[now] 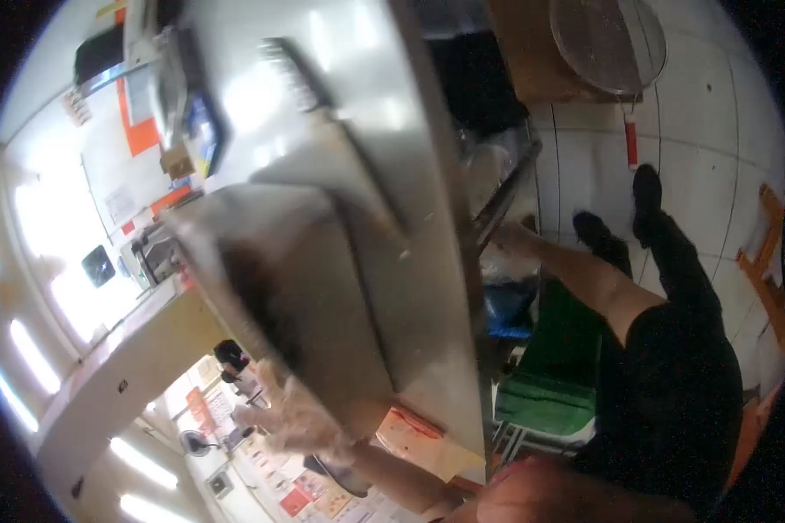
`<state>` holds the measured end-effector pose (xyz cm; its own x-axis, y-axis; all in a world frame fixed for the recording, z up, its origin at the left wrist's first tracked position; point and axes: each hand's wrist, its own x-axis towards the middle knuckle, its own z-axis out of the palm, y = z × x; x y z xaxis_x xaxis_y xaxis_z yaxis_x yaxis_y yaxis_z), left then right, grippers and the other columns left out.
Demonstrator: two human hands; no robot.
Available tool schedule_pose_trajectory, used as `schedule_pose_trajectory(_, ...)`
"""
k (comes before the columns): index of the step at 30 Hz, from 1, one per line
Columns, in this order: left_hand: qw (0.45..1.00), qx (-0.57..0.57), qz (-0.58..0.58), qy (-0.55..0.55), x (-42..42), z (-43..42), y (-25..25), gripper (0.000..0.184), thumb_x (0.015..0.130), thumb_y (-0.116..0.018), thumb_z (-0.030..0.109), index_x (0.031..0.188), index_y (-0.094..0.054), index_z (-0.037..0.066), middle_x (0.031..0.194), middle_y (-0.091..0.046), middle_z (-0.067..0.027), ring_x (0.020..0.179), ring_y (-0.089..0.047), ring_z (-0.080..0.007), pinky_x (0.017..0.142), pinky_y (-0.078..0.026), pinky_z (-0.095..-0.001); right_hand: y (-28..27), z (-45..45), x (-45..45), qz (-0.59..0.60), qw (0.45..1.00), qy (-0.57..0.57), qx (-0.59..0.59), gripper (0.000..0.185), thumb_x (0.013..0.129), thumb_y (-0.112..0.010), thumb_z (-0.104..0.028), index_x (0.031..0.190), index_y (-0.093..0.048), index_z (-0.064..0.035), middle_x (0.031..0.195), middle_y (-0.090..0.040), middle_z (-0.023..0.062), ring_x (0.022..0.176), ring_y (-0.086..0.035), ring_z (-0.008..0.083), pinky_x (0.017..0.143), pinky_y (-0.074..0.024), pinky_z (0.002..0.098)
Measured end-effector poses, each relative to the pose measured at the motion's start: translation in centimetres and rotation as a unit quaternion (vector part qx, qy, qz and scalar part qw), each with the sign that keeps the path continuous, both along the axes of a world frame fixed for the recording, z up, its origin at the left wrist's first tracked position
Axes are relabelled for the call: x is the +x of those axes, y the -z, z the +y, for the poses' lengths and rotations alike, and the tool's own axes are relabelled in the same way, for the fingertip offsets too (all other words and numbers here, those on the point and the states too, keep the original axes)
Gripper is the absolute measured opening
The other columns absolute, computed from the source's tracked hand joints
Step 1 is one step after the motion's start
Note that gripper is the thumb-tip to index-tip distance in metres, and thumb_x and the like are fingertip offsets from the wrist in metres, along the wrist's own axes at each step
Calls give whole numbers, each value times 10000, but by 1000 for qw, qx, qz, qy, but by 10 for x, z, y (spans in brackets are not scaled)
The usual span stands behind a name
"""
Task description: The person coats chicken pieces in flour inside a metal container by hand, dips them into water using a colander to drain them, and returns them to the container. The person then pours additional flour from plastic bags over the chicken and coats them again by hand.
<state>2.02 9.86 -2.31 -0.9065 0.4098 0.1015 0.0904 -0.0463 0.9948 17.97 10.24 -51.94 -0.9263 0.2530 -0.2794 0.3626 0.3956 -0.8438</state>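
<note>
The view is turned sideways and partly smeared by motion. My left hand (301, 414), in a clear plastic glove, is at the lower edge of a metal tray (323, 296). It appears to grip the tray there, though some fingers are hidden. A dark brown patch shows on the tray, which casts a shadow on the steel counter (427, 322). Below the counter, my right hand (510, 240) reaches in beside a dark bar (508, 196); its fingers are blurred and partly hidden. A long tool with a pale handle (358, 166) lies on the counter.
A round mesh strainer (606, 44) with a red handle is over a brown board at the upper right. A green chair or bin-like object (549, 401) stands by my legs. An orange-red packet (410, 427) lies near the counter's lower end. Tiled floor (689, 139) surrounds my feet.
</note>
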Motion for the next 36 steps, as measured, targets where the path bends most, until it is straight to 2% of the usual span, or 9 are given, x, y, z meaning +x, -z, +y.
schedule_pose_trajectory(6,850,252,-421,192,-28,-50,-61,743,971,-523,222,1549,-62,146,1473,-414,-178,1188,-569,-301,931,-480,-403,-177,53,145,107,993,43,-34,201,863,-560,-198,939,-641,-31,910,-625,193,900,-590,368,808,-462,460)
schedule_pose_trajectory(9,990,-90,13,106,14,-35,-62,846,866,-655,75,1537,-143,122,1316,-526,-165,966,-635,-216,797,-508,-301,-311,108,195,92,972,72,-202,177,890,-547,-176,901,-681,-62,877,-654,141,883,-623,292,798,-487,393)
schedule_pose_trajectory(15,923,-137,-94,347,64,-34,-150,790,718,-811,147,1401,-432,27,1219,-553,-112,959,-559,-200,772,-486,-306,-524,145,210,152,924,209,-281,149,921,-601,-150,919,-634,-5,814,-652,90,675,-626,181,600,-522,313)
schedule_pose_trajectory(22,696,-329,433,470,86,39,-235,431,787,-717,305,1145,-613,88,1157,-630,-146,977,-631,-265,798,-522,-372,-684,156,106,318,797,39,511,303,731,-701,-64,1030,-659,-83,1027,-647,110,980,-618,341,889,-489,423)
schedule_pose_trajectory(25,687,-274,511,439,20,67,-216,233,858,-613,335,895,-705,124,966,-676,-114,866,-661,-266,808,-534,-385,-706,166,59,406,818,18,406,165,821,-705,-175,940,-637,-83,915,-644,80,813,-618,237,685,-511,336)
schedule_pose_trajectory(28,688,-178,615,343,-23,53,-258,208,902,-574,298,836,-706,151,860,-670,-75,787,-649,-238,747,-528,-389,-709,175,26,283,869,63,-400,283,931,-628,-370,889,-619,-90,875,-624,28,707,-556,115,558,-441,249)
schedule_pose_trajectory(29,623,-107,724,278,-51,58,-255,210,910,-569,296,828,-700,155,844,-666,-63,773,-642,-235,725,-522,-392,-707,170,14,275,864,158,-391,364,942,-581,-453,898,-617,-93,858,-610,8,695,-531,83,549,-417,225)
schedule_pose_trajectory(31,764,-208,516,328,-73,44,-278,193,895,-592,304,816,-692,159,818,-648,-65,744,-626,-242,692,-501,-397,-673,152,-18,296,833,244,-399,463,943,-536,-551,968,-598,-93,847,-583,-13,690,-508,56,549,-393,198)
schedule_pose_trajectory(36,828,-169,510,158,-81,-14,-336,213,874,-615,293,824,-697,103,830,-664,-120,713,-621,-261,650,-499,-387,-596,108,-106,252,799,5,-546,638,938,-523,-557,1333,-442,-62,1157,-554,154,973,-580,231,781,-484,310)
